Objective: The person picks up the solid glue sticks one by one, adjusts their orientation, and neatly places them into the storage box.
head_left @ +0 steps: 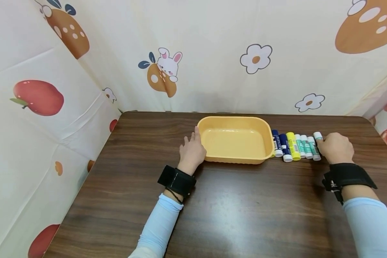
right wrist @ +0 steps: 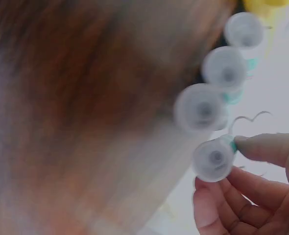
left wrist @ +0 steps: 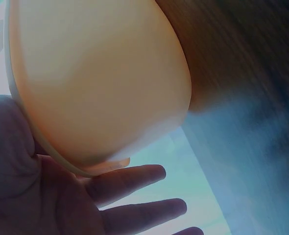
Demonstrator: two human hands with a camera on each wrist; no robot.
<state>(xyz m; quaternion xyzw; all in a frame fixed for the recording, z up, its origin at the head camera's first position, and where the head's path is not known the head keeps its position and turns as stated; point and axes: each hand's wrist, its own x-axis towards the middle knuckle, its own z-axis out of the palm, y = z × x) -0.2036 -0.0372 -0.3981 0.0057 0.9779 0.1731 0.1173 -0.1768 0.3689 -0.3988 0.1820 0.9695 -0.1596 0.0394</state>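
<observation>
The left hand (head_left: 191, 152) lay with fingers straight against the yellow tray's (head_left: 235, 160) left wall. The right hand (head_left: 335, 147) pinched the end glue stick (head_left: 318, 135) of the row beside the tray on the table (head_left: 232, 208).

the view from my head is bright and evenly lit, sharp across the table (head_left: 245, 215), with a soft pale sheen of overhead light on the wood near me, only faint shadows under my arms, and the backdrop (head_left: 213, 53) bowing outward at the edges from the wide lens. my left wrist view is soft and washed with a bluish cast, the tray (left wrist: 100, 78) glowing orange and out of focus. my right wrist view is heavily blurred, the glue sticks (right wrist: 203, 110) hazy white circles against overexposed brightness.
</observation>
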